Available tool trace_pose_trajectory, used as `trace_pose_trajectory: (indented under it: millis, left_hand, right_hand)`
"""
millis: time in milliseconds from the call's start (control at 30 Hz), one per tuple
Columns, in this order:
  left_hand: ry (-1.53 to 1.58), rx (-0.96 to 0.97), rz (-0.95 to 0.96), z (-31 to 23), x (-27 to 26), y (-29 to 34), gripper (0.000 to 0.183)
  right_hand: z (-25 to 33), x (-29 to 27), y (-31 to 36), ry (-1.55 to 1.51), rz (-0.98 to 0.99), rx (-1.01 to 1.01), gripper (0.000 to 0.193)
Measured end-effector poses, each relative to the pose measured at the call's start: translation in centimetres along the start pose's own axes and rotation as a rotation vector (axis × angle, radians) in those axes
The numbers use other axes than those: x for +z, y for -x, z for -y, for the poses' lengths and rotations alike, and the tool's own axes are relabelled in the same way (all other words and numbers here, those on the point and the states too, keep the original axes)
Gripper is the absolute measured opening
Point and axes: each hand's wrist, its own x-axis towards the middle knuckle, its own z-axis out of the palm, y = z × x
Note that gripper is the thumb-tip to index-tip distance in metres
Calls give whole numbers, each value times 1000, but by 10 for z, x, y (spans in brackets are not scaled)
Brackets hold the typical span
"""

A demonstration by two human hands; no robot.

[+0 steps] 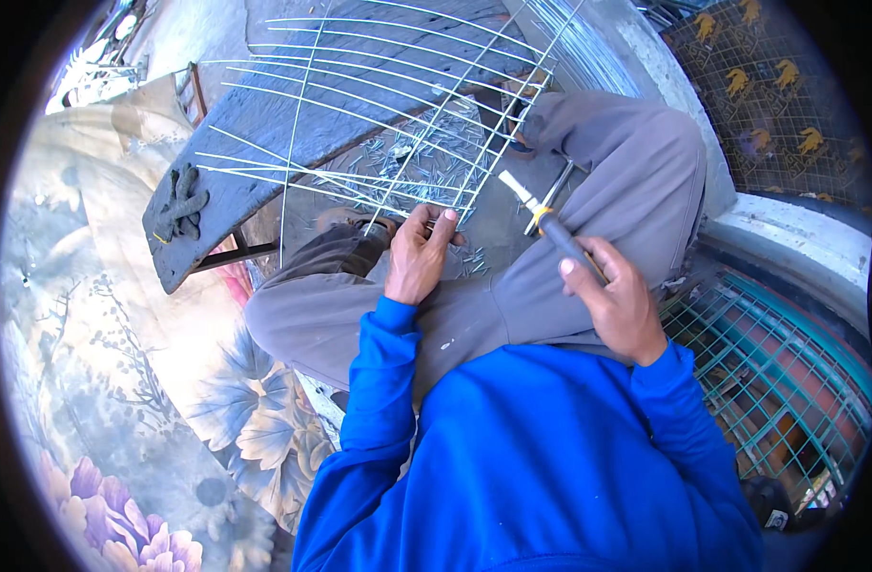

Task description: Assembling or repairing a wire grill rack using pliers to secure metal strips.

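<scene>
My left hand (420, 255) is closed at the near edge of a wire grid (398, 114), with thumb and fingertips pinching the wires by its corner. Long, slightly curved rods cross a few cross-wires in the grid, and some near rods lie slanted. Just to the right, my right hand (612, 296) grips a hand tool (562, 238) with a dark grey handle, a yellow collar and a pale metal shaft pointing at the grid. Whether the tool has a separate head cannot be made out. A thin T-shaped metal piece (556, 191) stands behind its shaft.
A weathered wooden plank bench (216, 172) lies under the grid, with dark gloves (180, 205) on its left end. Short wire offcuts (436, 157) litter the ground between my legs. Straight rods (588, 57) lie at upper right, a green mesh (779, 372) at right, floral cloth (140, 334) at left.
</scene>
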Motion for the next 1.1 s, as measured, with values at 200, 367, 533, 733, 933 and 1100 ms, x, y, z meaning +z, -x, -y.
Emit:
trace_pose_trajectory:
  millis: [200,367,533,733,933,1100]
  left_hand:
    - [39,12,-55,-4,1,4,29]
    - [17,18,-64,-5,3,5,29]
    - [63,46,-65,-3,5,3,30]
    - [41,25,-59,-5,5,4,30]
    - [106,58,-63,2,6,3,29]
    - [52,34,-41,-1,6,2,29]
  right_hand:
    - [-9,-11,-10,-236,49,124,39]
    - [-5,-14,-8,-336,94,174,35]
    - [-9,5,1,-561,72,239,38]
    - [-12,16,1,-585,66,215,34]
    - [-7,28,8,-665,51,217,35]
    - [-9,39,8,-737,148,210,37]
